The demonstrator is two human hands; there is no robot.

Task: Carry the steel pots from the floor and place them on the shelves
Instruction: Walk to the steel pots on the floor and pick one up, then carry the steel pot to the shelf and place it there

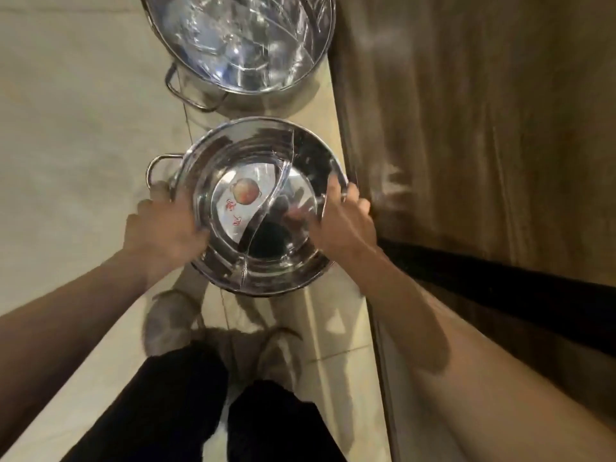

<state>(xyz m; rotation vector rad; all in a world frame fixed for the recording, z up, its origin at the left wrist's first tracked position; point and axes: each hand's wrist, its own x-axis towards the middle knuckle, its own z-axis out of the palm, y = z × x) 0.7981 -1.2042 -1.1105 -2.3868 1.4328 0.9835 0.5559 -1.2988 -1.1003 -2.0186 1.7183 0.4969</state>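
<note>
A shiny steel pot (260, 155) with a curved divider and a fruit label inside is right in front of me, above the tiled floor. My left hand (163, 228) grips its left rim, just below the left loop handle. On the opposite side my right hand (343, 218) holds the right rim, fingers curled over the edge. Farther ahead, a second and larger steel pot (240, 38) stands on the floor, wrapped in clear plastic, with one loop handle showing at its lower left.
A brown wooden panel (483, 128) runs along the right side, close to both pots, with a dark gap (500, 285) lower down. Pale floor tiles (66, 128) spread to the left. My dark trousers and light shoes (173, 321) are directly below the held pot.
</note>
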